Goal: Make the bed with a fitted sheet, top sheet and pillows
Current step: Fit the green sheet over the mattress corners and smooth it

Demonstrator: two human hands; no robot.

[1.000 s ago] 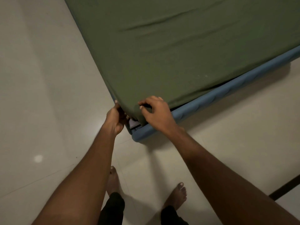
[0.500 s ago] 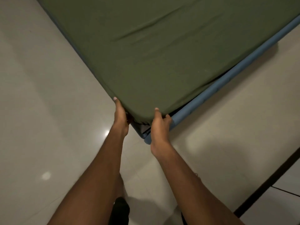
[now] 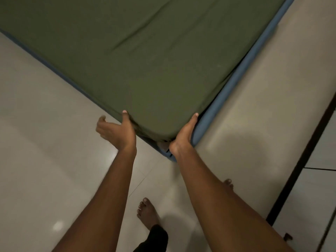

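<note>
Left hand [image 3: 118, 132] open, thumb touching fitted sheet [image 3: 145, 60] corner; right hand [image 3: 183, 134] against it, fingers hidden, grip unclear.

Olive green sheet [image 3: 154, 70] is on and pulled pretty tight across the top, with just a few shallow diagonal creases around the middle. The near corner is wrapped round smooth, though the hem's a bit bunched underneath. The blue mattress [image 3: 202, 126] side still shows below it along both edges.
</note>
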